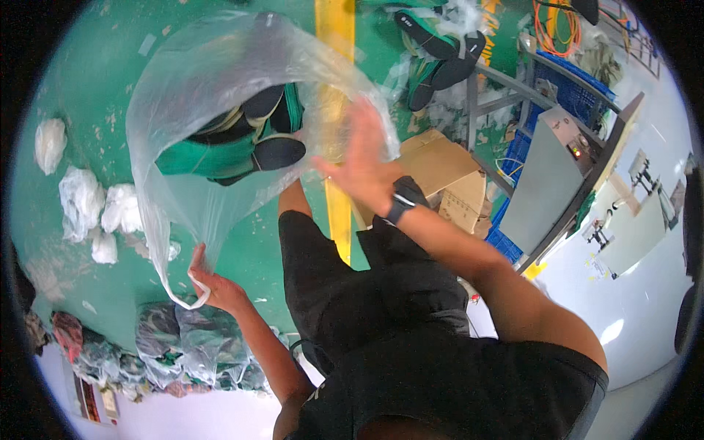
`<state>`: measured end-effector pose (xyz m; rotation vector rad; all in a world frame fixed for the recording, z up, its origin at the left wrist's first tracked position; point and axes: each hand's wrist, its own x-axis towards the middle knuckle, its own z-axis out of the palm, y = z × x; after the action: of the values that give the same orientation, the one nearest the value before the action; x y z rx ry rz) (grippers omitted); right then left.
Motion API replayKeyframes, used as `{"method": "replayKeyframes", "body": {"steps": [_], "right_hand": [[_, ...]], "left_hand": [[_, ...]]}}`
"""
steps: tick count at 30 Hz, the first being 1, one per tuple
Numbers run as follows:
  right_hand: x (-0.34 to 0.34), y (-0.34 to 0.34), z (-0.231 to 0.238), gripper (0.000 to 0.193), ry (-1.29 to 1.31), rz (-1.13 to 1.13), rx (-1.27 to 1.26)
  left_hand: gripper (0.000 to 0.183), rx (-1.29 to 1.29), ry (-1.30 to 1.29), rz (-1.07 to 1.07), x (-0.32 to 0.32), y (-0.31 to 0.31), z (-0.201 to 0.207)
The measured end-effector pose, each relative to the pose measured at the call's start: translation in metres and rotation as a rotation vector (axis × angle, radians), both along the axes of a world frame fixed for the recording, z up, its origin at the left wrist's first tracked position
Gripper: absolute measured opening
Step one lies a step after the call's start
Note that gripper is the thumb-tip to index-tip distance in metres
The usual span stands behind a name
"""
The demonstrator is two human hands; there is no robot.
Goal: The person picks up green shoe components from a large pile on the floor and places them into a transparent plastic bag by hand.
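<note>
A large clear plastic bag (176,95) hangs with its wide mouth toward me. Inside it are several green and black shoe-shaped pieces (213,158), heaped together. My left hand (216,288), at the lower left of the bag's mouth, has its fingers closed on the rim. On the other side of the mouth is my right hand (363,165), wearing a dark wristband. It is blurred by motion, with the thumb spread from stretched fingers. It overlaps the bag's right edge, but whether it touches the film I cannot tell.
More green and black pieces (440,55) lie on the green floor (88,147) at the far right. A cardboard box (440,165) and blue crates (513,158) stand beside a metal-framed workbench (546,191). Crumpled white bags (81,202) lie left; several filled bags (198,341) line the near-left wall.
</note>
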<state>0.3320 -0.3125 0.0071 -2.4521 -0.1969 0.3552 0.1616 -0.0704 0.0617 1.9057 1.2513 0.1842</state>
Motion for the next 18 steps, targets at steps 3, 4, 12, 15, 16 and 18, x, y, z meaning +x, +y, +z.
{"method": "replayKeyframes", "body": {"steps": [3,4,12,15,16,18], "right_hand": [[-0.029,-0.079,-0.034,0.078,0.016,-0.145,-0.532],[-0.039,-0.094,-0.047,0.065,0.016,-0.164,-0.681],[0.021,-0.035,0.048,0.036,0.897,-0.514,0.607],[0.079,-0.021,0.138,0.038,0.926,-0.295,0.527],[0.083,-0.021,0.163,0.040,0.688,-0.058,0.450],[0.111,-0.033,0.178,0.041,0.763,-0.112,0.571]], "left_hand": [[0.049,-0.015,0.063,-0.060,-0.006,0.002,-0.004],[0.049,-0.017,0.078,-0.068,-0.006,0.006,-0.007],[0.023,-0.103,-0.175,0.204,0.021,0.019,0.029],[0.022,-0.758,-0.545,0.058,0.031,0.035,0.067],[0.023,-0.628,-0.466,0.103,0.045,0.019,0.095],[0.024,-0.655,-0.421,0.169,0.044,0.013,0.135]]}}
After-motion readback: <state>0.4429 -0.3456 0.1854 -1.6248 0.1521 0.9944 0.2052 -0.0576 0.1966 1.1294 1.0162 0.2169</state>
